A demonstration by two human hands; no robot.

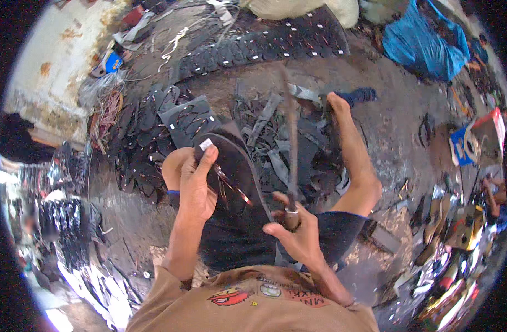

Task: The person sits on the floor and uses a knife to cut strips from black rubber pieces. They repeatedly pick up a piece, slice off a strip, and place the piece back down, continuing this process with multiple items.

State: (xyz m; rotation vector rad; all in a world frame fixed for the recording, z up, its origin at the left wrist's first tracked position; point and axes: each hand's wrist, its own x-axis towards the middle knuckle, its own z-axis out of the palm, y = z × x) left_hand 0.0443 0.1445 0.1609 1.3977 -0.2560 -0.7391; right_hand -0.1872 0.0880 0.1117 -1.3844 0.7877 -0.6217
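Black sheet (pixel 231 157) is in the left hand (pixel 198 188), gripped near its far end, thumb by the white tag (pixel 206 145); it sits over the shorts (pixel 231 248). Right hand (pixel 300 235) is wrapped round the handle of the knife (pixel 292 138), long blade pointing away from the body. Risk: sheet flexing or grip slipping could nick the strap (pixel 244 197) or left hand. Sheet looks thin, mostly matte, rounded at the far end, grey-edged; strap is shiny.

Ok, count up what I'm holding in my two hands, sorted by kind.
Dark rubber piece with straps, in the left hand: 1
Long-bladed knife, in the right hand: 1
Total: 2
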